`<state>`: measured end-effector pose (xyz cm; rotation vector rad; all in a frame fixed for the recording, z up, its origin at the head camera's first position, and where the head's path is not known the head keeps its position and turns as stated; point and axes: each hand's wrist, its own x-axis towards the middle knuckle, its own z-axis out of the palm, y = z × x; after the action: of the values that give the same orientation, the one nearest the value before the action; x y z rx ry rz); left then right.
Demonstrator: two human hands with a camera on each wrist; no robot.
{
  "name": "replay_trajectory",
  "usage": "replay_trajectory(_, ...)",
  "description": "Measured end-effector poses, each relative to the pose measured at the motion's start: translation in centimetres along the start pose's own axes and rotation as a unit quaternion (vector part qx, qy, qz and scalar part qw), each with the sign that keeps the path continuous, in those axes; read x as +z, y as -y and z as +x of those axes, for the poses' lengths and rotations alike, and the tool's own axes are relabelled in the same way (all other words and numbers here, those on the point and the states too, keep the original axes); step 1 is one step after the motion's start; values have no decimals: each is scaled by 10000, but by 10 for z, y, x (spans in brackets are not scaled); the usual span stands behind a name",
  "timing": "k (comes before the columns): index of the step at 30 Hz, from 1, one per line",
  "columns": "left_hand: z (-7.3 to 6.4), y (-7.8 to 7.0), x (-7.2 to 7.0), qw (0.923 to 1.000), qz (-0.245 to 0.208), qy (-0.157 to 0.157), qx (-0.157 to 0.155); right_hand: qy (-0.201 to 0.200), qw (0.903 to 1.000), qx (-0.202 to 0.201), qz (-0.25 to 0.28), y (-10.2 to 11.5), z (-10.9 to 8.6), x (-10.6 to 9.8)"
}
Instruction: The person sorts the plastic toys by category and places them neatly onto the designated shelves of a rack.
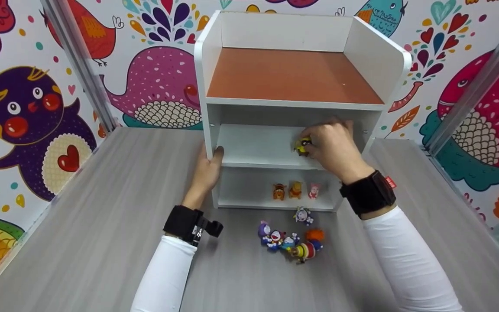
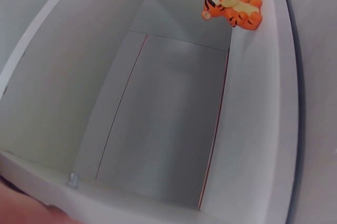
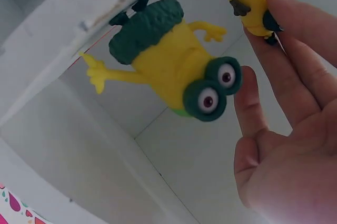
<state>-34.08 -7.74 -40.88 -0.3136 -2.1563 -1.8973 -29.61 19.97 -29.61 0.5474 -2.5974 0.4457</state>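
Note:
My left hand (image 1: pixel 206 173) grips the front edge of the left side panel of a white shelf unit (image 1: pixel 208 86), thumb on the inner side. In the left wrist view only a blurred part of it shows at the lower left. At the middle shelf (image 1: pixel 254 145), my right hand (image 1: pixel 336 149) pinches a yellow minion figurine (image 3: pixel 253 6) with brown fur between thumb and fingers. Beside these fingers, a second minion figurine (image 3: pixel 174 66) with green goggles and a green skirt stands at the shelf's front edge, appearing upside down in the right wrist view.
Tigger (image 1: pixel 279 191), Pooh (image 1: pixel 295 190) and Piglet (image 1: pixel 314 190) figurines stand on the bottom shelf (image 1: pixel 245 190). Several small figurines (image 1: pixel 275 238) are grouped on the grey wood-grain surface (image 1: pixel 232 277) in front. A brown top board (image 1: pixel 293 76) lies above; patterned walls surround the unit.

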Motion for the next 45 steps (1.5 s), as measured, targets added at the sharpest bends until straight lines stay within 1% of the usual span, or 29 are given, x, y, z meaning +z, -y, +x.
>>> replay_trajectory(8,1,-2,0,10000,-38,-43,4,31,9999,125,67,1,1,0)
replay_trajectory(13,-1,-3,0,10000,-62,3,-2,92,9997,206,55,2,-2,-1)
replay_trajectory(17,-2,-2,-1,9999,-130,59,-12,20,9996,278,3,2,-7,-3)
replay_trajectory(21,-3,-1,-1,9999,-131,68,-46,-215,9995,211,-73,4,-12,-5)
replay_trajectory(24,-2,-1,-1,9999,-97,14,-20,-559,9984,58,-88,7,-19,-7)
replay_trajectory(27,-2,-1,-1,10000,-65,-34,4,-875,9960,-196,-24,13,-34,-13)
replay_trajectory(29,-2,-2,-1,10000,-34,-22,15,-904,9951,-394,52,19,-48,-19)
replay_trajectory(31,-3,-3,-1,10000,-28,-23,2,-745,9955,-563,168,26,-62,-23)
replay_trajectory(34,-3,-5,-2,10000,-32,-44,6,-328,9963,-727,310,31,-79,-24)
replay_trajectory(38,-2,-6,-3,9999,-59,-75,47,204,9958,-821,351,25,-91,-16)
replay_trajectory(41,-2,-4,-3,9999,-80,-37,66,800,9933,-763,330,14,-95,-7)
replay_trajectory(45,-1,-3,-1,9999,-86,48,-31,1719,9820,-677,382,2,-97,1)
